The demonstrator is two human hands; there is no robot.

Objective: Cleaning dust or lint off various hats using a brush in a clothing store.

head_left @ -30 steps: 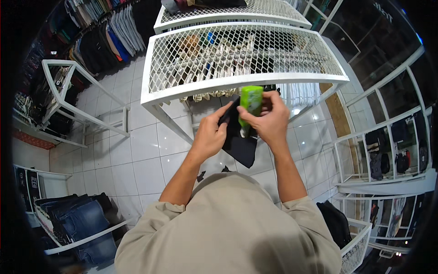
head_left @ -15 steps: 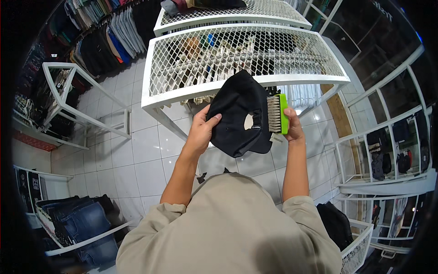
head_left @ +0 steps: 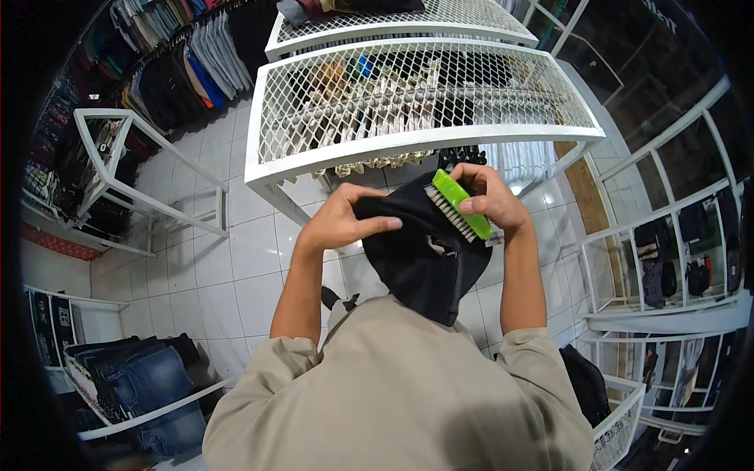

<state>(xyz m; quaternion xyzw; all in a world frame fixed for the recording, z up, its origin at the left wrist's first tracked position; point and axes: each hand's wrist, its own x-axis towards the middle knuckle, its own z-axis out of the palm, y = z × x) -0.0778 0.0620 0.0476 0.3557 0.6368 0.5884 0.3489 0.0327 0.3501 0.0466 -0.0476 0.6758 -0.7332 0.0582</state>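
Note:
A black cap [head_left: 408, 255] hangs in front of my chest, gripped at its upper left edge by my left hand [head_left: 345, 218], thumb on the near side. Its back opening and strap show near the middle. My right hand [head_left: 495, 200] is closed around a bright green scrub brush [head_left: 455, 196] with pale bristles. Those bristles face down and to the left, against or just over the cap's right side; exact contact is hard to tell. A small white tag [head_left: 494, 240] shows at the cap's right edge.
Just ahead stands a white mesh-topped rack [head_left: 424, 86] with clothes hanging underneath. White frame stands [head_left: 161, 196] are at left. Folded jeans [head_left: 149, 385] lie at lower left, and a white wire basket [head_left: 620, 424] with dark cloth sits at lower right. White shelving [head_left: 667, 235] lines the right.
The cap has come lower and nearer my body and turned. My right hand has shifted up and left, tilting the brush over the cap's right side.

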